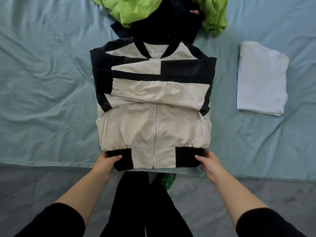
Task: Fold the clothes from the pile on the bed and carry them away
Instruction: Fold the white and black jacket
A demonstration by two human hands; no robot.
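A cream and black zip jacket [153,106] lies flat on the bed, collar away from me, with both sleeves folded across its chest. My left hand [106,162] grips the black hem band at the jacket's near left corner. At the near right corner, my right hand [209,162] grips the same hem band. Beyond the collar lies the pile: lime green clothes [130,12] and a dark garment [164,28]. A folded white garment [261,77] rests on the sheet to the right.
The bed is covered with a wrinkled light teal sheet [42,74]; its near edge runs just below the jacket hem. Grey floor [222,194] lies below it. My black-clad legs stand against the bed edge, with something green [169,181] by them.
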